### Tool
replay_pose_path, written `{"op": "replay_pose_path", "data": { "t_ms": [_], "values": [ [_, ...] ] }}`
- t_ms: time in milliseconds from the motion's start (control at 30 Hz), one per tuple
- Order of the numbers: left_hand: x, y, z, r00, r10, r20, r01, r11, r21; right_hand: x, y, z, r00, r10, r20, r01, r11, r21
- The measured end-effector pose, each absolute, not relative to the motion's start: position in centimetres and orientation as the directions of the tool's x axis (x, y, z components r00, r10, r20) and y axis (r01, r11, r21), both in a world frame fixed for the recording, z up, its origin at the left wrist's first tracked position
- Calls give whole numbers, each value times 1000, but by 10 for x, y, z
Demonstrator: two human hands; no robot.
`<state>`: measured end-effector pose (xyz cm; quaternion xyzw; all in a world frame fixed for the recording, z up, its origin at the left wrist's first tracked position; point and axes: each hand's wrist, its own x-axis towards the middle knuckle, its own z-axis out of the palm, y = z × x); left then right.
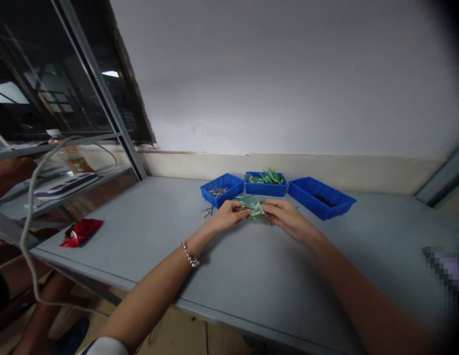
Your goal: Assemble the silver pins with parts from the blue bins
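Observation:
Both hands meet over the middle of the grey table, just in front of the blue bins. My left hand [231,215], with a beaded bracelet on its wrist, pinches the left side of a clear greenish plastic bag [247,201]. From the other side my right hand [286,217] is closed on the same bag. Pale green plastic pieces [257,210] show between the fingers; whether they lie inside the bag or on it I cannot tell. Several loose metal screws or pins [207,212] lie on the table left of my left hand.
Behind the hands stand a blue bin [234,184] of small metal parts, a blue bin [266,190] of green pieces and a blue bin [333,212] with dark parts. A red packet [82,231] lies left. A power strip [66,187], bottle [76,160], cable [28,217] and another person's arm [11,172] are beyond.

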<state>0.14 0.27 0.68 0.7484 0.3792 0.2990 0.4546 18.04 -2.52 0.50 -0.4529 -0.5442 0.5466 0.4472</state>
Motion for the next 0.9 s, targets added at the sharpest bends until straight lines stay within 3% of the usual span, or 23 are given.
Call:
{"op": "replay_pose_path", "data": {
  "t_ms": [533,767,900],
  "values": [
    [2,3,6,506,858,83,293,-261,920,178,-24,4,-190,981,33,44,43,-998],
    [-1,14,1,515,813,-273,190,202,961,179,-23,2,-67,987,148,93,153,-984],
    [-1,10,4,544,789,-286,65,300,952,179,-22,1,-93,980,175,156,188,-970]
  ]
}}
